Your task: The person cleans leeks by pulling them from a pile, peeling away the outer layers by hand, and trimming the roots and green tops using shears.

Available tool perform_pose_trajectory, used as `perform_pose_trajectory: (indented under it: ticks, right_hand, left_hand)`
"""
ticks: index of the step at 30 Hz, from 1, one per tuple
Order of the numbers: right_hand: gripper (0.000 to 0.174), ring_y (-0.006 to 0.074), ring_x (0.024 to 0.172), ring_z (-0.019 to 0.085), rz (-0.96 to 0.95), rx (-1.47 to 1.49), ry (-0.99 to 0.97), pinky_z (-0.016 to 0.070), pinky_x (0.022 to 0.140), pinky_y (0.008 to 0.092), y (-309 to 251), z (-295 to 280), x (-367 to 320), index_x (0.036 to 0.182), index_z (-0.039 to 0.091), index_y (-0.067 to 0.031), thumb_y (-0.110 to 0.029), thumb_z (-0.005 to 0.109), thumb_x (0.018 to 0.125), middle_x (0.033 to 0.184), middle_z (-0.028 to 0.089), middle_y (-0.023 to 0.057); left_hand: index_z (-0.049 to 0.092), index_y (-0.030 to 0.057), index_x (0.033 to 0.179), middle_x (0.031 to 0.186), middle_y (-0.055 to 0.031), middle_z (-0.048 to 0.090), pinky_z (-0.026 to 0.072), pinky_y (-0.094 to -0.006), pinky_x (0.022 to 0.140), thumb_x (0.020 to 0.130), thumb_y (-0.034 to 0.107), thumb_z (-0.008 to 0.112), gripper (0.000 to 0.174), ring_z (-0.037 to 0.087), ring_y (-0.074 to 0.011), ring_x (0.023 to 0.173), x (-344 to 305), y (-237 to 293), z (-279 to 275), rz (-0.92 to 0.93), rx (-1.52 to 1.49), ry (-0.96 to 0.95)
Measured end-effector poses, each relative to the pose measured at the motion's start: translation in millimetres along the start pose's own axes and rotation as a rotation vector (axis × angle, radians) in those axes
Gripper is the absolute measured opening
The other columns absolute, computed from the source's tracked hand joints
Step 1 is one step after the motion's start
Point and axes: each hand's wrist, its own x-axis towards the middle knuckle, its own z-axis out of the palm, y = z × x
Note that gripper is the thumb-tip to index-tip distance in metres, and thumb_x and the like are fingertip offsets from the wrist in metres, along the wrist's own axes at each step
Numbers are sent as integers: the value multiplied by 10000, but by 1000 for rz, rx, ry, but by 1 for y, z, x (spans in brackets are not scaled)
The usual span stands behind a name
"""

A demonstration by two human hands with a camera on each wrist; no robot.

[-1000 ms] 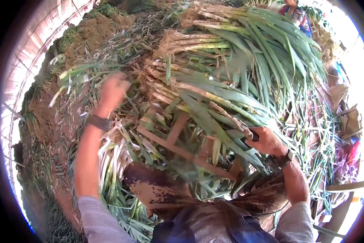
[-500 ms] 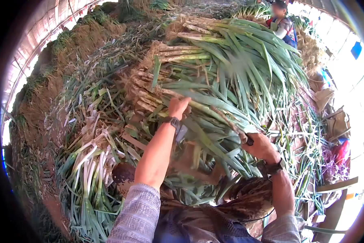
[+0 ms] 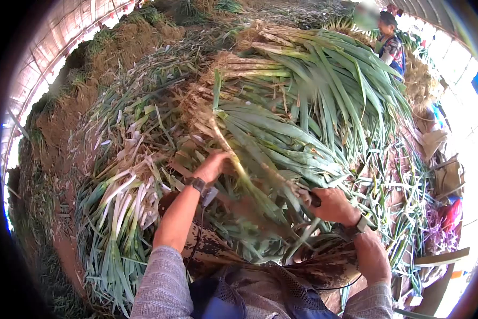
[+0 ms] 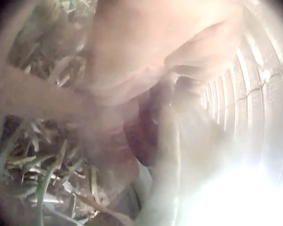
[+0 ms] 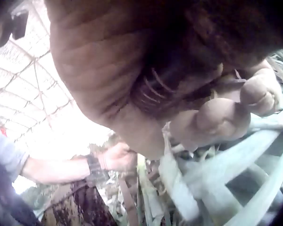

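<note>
My left hand (image 3: 213, 164) grips a long leek (image 3: 221, 136) by its pale stem. The leek's root end points up toward the heap, and its green leaves spread down over my lap. In the right wrist view the left hand (image 5: 119, 157) also shows, with the yellowish stem at its fingertips. My right hand (image 3: 334, 206) has its fingers curled round a tool's black ridged handle (image 5: 155, 92). A narrow brownish length (image 3: 276, 175) extends from that fist toward the leek leaves; what kind of tool it is, I cannot tell. The left wrist view is blurred and washed out.
A big heap of leeks (image 3: 324, 85) lies ahead, roots to the left. Cleaned leeks with white stems (image 3: 123, 207) are piled at left. Leaf trimmings (image 3: 143, 90) cover the ground. Another person (image 3: 390, 48) is at the far right. A wooden board (image 3: 441, 257) lies at right.
The left hand let go of loose leaves at the left, reached right to the heap, and has drawn a leek back toward the lap. The right hand keeps its hold on the black handle.
</note>
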Motion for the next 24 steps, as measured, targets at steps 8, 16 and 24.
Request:
perform_pose_trajectory:
  ticks: [8, 16, 24]
  right_hand:
    - [308, 442, 823, 614, 0, -246, -155, 452, 741, 533, -4, 44, -5, 953, 618, -43, -324, 609, 825, 817, 655, 227]
    - [346, 433, 825, 616, -22, -261, -167, 451, 753, 528, -3, 56, 7, 958, 612, -22, -348, 598, 841, 813, 652, 232]
    - [365, 434, 802, 629, -48, -225, -233, 468, 750, 529, -2, 42, 11, 956, 643, -33, -376, 619, 831, 771, 654, 207]
  left_hand:
    - [572, 84, 1131, 984, -81, 649, 605, -474, 650, 967, 259, 565, 240, 680, -273, 857, 13, -50, 6, 13, -249, 153]
    - [485, 109, 1337, 1236, -79, 546, 586, -540, 762, 957, 274, 602, 431, 607, -295, 1058, 18, -70, -4, 79, -230, 139]
    - [496, 45, 1357, 1339, -104, 509, 472, -489, 887, 888, 241, 683, 543, 453, -267, 1249, 7, -69, -16, 34, -4, 258]
